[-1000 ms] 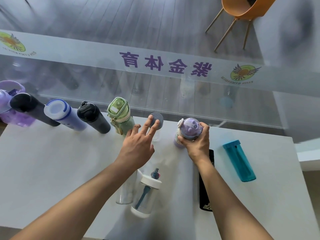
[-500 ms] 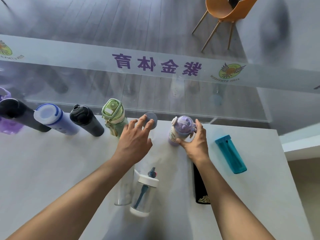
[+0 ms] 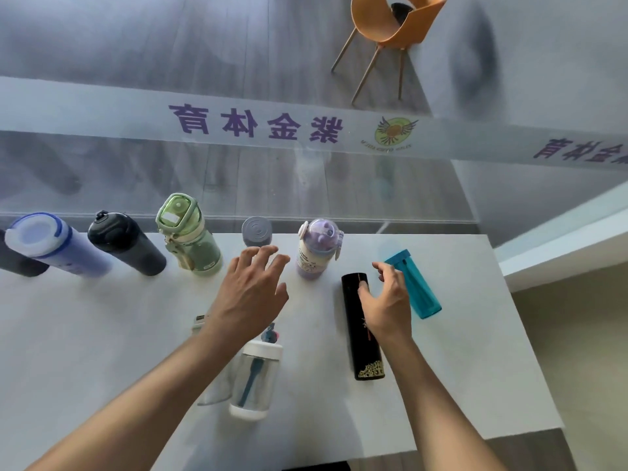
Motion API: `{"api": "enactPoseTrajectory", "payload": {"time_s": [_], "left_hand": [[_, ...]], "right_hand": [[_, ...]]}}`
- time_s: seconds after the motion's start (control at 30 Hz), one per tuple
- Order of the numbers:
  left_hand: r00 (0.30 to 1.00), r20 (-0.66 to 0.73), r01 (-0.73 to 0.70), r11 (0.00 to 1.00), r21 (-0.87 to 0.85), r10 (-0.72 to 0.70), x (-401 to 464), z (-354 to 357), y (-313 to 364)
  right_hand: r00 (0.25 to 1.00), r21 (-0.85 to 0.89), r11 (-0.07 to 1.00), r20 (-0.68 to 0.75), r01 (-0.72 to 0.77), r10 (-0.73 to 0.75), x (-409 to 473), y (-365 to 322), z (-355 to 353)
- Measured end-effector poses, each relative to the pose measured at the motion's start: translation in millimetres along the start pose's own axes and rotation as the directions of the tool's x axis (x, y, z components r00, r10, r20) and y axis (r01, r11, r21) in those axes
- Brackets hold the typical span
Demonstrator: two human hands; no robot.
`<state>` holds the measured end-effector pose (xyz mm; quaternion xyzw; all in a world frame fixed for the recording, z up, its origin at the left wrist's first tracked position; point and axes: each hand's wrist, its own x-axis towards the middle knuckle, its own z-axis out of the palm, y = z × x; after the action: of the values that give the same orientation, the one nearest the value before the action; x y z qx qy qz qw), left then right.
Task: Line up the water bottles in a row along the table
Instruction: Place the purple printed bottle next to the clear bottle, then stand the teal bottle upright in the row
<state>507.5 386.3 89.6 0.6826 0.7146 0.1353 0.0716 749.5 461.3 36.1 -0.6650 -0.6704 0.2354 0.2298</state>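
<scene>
Surface: white table (image 3: 102, 334), row set beyond both hands.
Left hand (image 3: 251, 294): spread, empty.
Right hand (image 3: 387, 300): spread above black flask (image 3: 362, 328), nothing gripped.
Risk: lilac bottle (image 3: 317, 248) between the hands could be toppled by a careless reach.

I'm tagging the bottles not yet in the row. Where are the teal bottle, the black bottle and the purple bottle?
teal bottle (image 3: 416, 290), head view, middle of its body.
black bottle (image 3: 353, 300), head view, upper body.
purple bottle (image 3: 317, 254), head view, its label.

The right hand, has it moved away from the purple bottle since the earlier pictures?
Yes. The right hand has let go of the purple bottle and moved right and nearer, now open over the black bottle.
</scene>
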Motion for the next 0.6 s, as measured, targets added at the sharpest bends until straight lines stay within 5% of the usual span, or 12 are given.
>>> {"api": "enactPoseTrajectory", "payload": {"time_s": [0.6], "left_hand": [[0.96,0.199,0.199,0.98,-0.002,-0.195,-3.4,88.3,150.9]], "right_hand": [[0.964,0.042,0.998,0.261,0.045,-0.055,39.6,124.5,-55.3]]}}
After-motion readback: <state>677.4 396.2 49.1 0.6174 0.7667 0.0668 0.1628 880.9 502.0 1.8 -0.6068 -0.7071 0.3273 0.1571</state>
